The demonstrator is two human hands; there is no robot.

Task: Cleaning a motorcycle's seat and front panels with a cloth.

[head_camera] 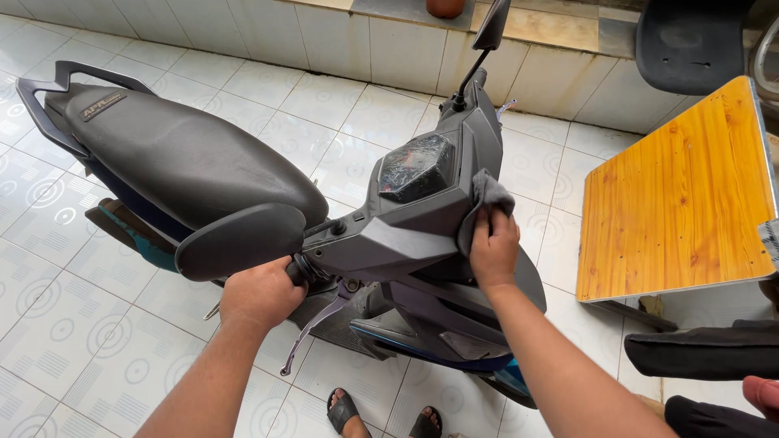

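The right hand (493,247) gripped a grey cloth (485,207) against the front cowl of the grey scooter (410,231), at three o'clock from the instrument panel (416,166), while the left hand (261,290) closed around the handlebar grip; wiping seemed unfinished, the dusty seat (182,158) apparently still untouched.

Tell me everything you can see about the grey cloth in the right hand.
The grey cloth is a small, soft rag, it looks like microfibre, bunched into folds rather than spread flat. The right hand grips its lower part and presses it against the right side of the scooter's front panel, just beside the glossy instrument cluster. Its upper edge sticks up above the fingers in a loose peak. Its colour nearly matches the matte grey bodywork. Whether it is wet or dry cannot be told.
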